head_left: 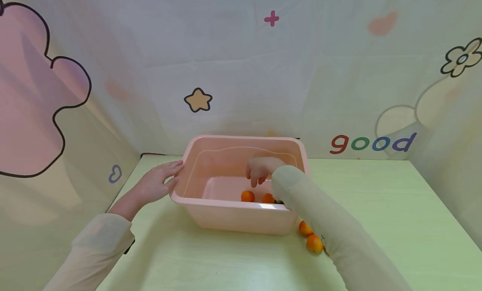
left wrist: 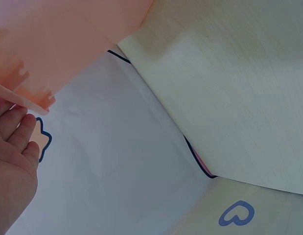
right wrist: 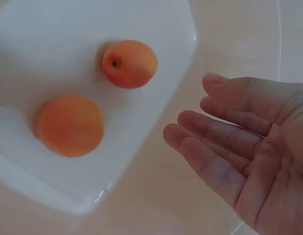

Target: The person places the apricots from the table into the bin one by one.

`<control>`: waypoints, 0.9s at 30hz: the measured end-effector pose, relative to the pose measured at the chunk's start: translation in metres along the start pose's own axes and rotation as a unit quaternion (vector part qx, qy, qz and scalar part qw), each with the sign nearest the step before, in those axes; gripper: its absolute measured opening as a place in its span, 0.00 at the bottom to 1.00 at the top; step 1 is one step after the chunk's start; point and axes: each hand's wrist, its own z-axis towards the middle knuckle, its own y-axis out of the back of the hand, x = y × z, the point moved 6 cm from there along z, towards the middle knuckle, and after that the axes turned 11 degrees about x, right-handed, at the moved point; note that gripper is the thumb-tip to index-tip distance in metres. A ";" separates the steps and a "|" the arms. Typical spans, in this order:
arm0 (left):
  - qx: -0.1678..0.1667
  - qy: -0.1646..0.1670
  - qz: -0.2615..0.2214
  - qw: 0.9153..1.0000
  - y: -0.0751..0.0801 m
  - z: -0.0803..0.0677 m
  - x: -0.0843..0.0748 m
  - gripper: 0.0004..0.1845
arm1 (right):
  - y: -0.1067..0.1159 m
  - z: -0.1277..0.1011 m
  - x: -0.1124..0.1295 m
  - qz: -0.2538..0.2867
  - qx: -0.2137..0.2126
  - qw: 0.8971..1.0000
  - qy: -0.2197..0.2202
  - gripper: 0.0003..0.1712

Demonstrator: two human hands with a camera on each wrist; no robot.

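Right wrist view is showing the right hand [right wrist: 249, 147] hovering inside the pink tub [head_left: 211, 217], fingers relaxed and apart, holding nothing. Two orange fruits [right wrist: 129, 63] are lying on the tub floor just below it. The left hand [head_left: 158, 183], fingers straight, is touching the tub's outer left rim. Two more oranges [head_left: 314, 243] are sitting on the green counter [head_left: 395, 215] beside the tub.

"good" on backdrop [head_left: 373, 143] — coloured letters, plus sign
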 end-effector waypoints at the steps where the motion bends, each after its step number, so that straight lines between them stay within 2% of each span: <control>1: 0.000 0.000 0.000 1.000 0.000 0.000 0.000 0.24 | 0.000 -0.002 -0.001 0.008 -0.003 1.000 -0.001 0.17; 3: 0.000 0.000 -0.001 1.000 -0.001 0.001 0.000 0.24 | 0.000 -0.007 -0.001 0.025 -0.006 1.000 -0.001 0.16; 4: 0.000 0.000 -0.002 1.000 -0.001 0.001 -0.001 0.24 | 0.000 -0.011 -0.002 0.059 -0.010 0.998 -0.004 0.16; 5: 0.001 0.000 -0.004 1.000 -0.001 0.001 0.000 0.24 | 0.002 -0.014 -0.002 0.066 -0.012 0.998 -0.003 0.17; 8: 0.001 0.002 -0.005 1.000 -0.001 0.001 0.000 0.24 | 0.009 -0.020 0.010 -0.008 -0.004 0.999 0.036 0.18; 10: 0.001 0.003 -0.006 1.000 -0.001 0.001 -0.001 0.24 | 0.017 -0.024 0.016 -0.060 -0.002 0.997 0.052 0.19; 11: 0.002 0.003 -0.007 1.000 0.000 0.001 0.000 0.24 | 0.022 -0.025 0.020 -0.103 -0.002 0.993 0.061 0.19; 12: 0.002 0.003 -0.005 1.000 0.000 0.001 -0.001 0.24 | 0.026 -0.028 0.023 -0.124 -0.002 0.990 0.067 0.20; 17: 0.003 0.003 0.000 1.000 0.000 0.000 0.000 0.24 | 0.041 -0.046 0.024 -0.130 -0.011 0.989 0.070 0.22; 23: 0.000 0.000 -0.001 1.000 0.000 0.000 -0.001 0.24 | 0.052 -0.072 0.025 -0.170 -0.051 0.980 0.090 0.23; 27: 0.000 0.000 -0.001 1.000 0.000 0.000 -0.001 0.24 | 0.060 -0.087 0.019 -0.177 -0.060 0.975 0.117 0.24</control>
